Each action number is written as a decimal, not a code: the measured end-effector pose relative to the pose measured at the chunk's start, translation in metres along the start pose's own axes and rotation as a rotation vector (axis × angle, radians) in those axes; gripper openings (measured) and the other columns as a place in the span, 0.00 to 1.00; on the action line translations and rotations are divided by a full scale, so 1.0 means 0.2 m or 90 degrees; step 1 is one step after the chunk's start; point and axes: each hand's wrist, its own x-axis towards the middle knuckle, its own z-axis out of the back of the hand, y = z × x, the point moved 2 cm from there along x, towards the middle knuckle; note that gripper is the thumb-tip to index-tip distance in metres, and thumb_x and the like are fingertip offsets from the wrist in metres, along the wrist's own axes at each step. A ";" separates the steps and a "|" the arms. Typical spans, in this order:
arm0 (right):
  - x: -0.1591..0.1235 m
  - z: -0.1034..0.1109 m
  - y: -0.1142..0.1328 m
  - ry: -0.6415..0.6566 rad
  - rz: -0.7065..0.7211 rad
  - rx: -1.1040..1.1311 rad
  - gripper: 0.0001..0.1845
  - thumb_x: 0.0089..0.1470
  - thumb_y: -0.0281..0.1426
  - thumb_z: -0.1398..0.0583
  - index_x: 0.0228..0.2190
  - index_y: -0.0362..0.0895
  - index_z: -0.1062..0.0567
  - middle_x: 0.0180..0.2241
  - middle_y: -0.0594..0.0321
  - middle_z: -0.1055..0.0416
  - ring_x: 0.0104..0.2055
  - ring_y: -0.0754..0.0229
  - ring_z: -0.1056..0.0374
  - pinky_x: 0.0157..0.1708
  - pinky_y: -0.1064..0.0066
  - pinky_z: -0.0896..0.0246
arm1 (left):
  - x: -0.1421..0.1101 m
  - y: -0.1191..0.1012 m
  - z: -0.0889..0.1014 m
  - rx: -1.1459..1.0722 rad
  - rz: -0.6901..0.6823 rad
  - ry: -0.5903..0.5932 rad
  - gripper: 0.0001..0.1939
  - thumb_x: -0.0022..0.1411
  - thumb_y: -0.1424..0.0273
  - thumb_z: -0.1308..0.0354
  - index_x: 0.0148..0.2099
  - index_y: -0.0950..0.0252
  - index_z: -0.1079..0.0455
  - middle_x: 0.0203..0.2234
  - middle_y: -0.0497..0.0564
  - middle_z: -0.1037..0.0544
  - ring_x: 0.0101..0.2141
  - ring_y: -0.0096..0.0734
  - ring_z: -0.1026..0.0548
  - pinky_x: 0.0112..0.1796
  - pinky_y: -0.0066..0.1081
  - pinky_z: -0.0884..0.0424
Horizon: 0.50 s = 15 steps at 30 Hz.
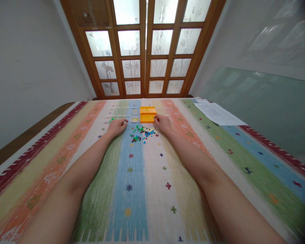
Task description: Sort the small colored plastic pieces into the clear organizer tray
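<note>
Small bits in green, blue, dark red and white (144, 133) lie in a loose pile on the striped cloth between my hands. Behind the pile stands an orange open box (147, 110) with a divider across it. Clear compartments (135, 112) extend to its left, one with yellowish bits (135, 119) in it. My left hand (117, 126) is at the front of these compartments, fingers curled together; anything in them is too small to make out. My right hand (163, 123) has its fingertips pinched at the orange box's right front edge; what they hold is hidden.
Green bits (112, 120) lie behind my left hand. A printed paper sheet (218, 113) rests at the table's far right. The striped tablecloth (132, 203) covers the table. A glass panel (264, 98) leans on the right wall, and wooden glazed doors (145, 67) stand beyond the table.
</note>
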 end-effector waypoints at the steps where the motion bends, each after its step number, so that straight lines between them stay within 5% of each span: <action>1: 0.00 0.00 0.00 0.000 -0.001 -0.002 0.11 0.64 0.34 0.42 0.40 0.46 0.20 0.38 0.57 0.20 0.39 0.55 0.29 0.37 0.69 0.45 | 0.00 -0.02 0.00 0.000 -0.015 0.005 0.19 0.67 0.60 0.46 0.53 0.59 0.21 0.28 0.50 0.22 0.30 0.35 0.27 0.33 0.31 0.38; 7: 0.00 0.01 0.01 -0.005 0.008 -0.012 0.11 0.64 0.34 0.43 0.41 0.46 0.19 0.36 0.57 0.21 0.38 0.55 0.30 0.35 0.69 0.46 | -0.03 -0.14 -0.01 -0.024 -0.137 0.106 0.15 0.66 0.60 0.44 0.47 0.58 0.19 0.26 0.48 0.24 0.30 0.34 0.27 0.34 0.30 0.39; 15: 0.00 0.00 0.01 0.005 0.010 -0.004 0.12 0.64 0.34 0.43 0.41 0.46 0.20 0.37 0.57 0.21 0.38 0.55 0.30 0.36 0.68 0.46 | -0.04 -0.21 0.00 -0.023 -0.172 0.154 0.12 0.65 0.62 0.41 0.45 0.59 0.20 0.25 0.46 0.25 0.28 0.31 0.29 0.33 0.29 0.40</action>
